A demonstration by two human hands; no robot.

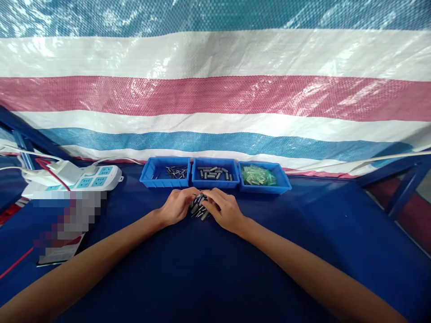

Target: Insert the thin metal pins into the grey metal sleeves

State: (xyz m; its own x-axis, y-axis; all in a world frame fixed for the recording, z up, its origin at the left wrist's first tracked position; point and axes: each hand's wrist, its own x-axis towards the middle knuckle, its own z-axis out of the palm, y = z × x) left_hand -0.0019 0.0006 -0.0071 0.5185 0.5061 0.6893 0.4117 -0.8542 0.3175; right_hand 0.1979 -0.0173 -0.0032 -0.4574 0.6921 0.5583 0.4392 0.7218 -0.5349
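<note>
On the blue table, a heap of small metal parts (199, 207), thin pointed pins mixed with short grey cylinders, lies between my two hands. My left hand (178, 205) curls against the heap's left side, its fingertips bent inward and partly hidden. From the right, my right hand (227, 210) arches over the heap, thumb and fingers closed in on the parts. What either hand grips is too small and covered to make out. Just beyond stand a blue bin of thin pins (164, 183), a blue bin of grey cylinders (215, 184) and a blue bin of green translucent pieces (281, 186).
A white power strip (107, 178) with plugs and cables sits at the left. Near it lies a flat, pixelated item (67, 242) with a red cable (16, 262) beside it. A striped plastic sheet (215, 94) hangs behind the bins. Blue frame bars (404, 188) flank the table.
</note>
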